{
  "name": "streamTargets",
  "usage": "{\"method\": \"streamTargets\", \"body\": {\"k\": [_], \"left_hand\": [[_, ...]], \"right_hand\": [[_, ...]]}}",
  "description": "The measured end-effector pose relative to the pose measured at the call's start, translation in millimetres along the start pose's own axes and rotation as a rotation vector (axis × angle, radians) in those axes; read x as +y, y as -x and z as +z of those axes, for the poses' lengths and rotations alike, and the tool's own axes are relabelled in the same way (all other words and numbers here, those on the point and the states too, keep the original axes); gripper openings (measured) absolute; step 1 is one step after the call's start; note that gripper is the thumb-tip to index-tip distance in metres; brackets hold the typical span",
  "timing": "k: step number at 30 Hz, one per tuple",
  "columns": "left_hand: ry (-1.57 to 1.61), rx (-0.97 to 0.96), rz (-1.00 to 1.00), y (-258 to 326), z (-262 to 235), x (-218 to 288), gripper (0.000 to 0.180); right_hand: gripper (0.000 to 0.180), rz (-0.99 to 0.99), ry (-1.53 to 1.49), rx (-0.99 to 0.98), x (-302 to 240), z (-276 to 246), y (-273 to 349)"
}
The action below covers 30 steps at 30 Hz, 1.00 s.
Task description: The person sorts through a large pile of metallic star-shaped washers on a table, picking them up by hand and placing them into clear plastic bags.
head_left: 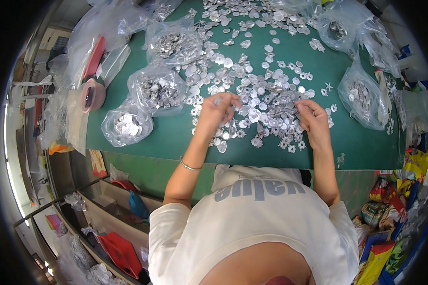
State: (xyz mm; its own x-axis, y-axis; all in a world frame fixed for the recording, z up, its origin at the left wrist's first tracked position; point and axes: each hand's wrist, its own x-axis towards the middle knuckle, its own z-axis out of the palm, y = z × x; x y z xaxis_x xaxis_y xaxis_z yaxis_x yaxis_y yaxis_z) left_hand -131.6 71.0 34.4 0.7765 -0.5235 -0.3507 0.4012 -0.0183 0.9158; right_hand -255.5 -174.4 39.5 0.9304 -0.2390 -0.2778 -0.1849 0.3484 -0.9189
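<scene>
A broad heap of small silver metal pieces [266, 97], many round with scalloped edges, spreads over the green table in front of me. At the heap's left side my left hand [217, 109] is closed, its fingers bent toward the pieces; a small shiny thing shows by the knuckles, too small to name. Over the right edge of the heap is my right hand [314, 118], its fingers curled and thumb drawn in. What either hand pinches, if anything, is hidden. A star-shaped piece [328, 87] lies to the right of the heap.
Clear plastic bags of metal pieces stand at left: one low [127, 126], one middle [158, 90], one farther back [172, 45]. Another bag [361, 97] lies at right. A tape roll [93, 95] with a red handle sits at the green table's [176, 145] left edge. Drawers [111, 202] are below.
</scene>
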Motion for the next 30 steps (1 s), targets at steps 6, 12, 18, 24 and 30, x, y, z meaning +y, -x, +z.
{"method": "streamTargets", "body": {"k": [6,12,18,24,30], "left_hand": [[-1.218,0.221,0.457,14,27,-14,0.024],[-1.393,0.086,0.443,9,27,-10,0.030],[-1.116,0.050,0.443,4,17,-8,0.019],[-0.238,-0.068,0.323,3,3,1,0.016],[-0.585,0.069,0.208,21,5,14,0.037]], "right_hand": [[0.027,-0.643,1.195,-0.009,14,61,-8],[0.028,-0.430,1.437,-0.028,21,92,-7],[0.020,-0.215,0.699,-0.194,18,64,-21],[0.010,0.200,-0.258,-0.204,-11,46,-19],[0.011,0.084,-0.279,-0.265,-2,52,-19]]}}
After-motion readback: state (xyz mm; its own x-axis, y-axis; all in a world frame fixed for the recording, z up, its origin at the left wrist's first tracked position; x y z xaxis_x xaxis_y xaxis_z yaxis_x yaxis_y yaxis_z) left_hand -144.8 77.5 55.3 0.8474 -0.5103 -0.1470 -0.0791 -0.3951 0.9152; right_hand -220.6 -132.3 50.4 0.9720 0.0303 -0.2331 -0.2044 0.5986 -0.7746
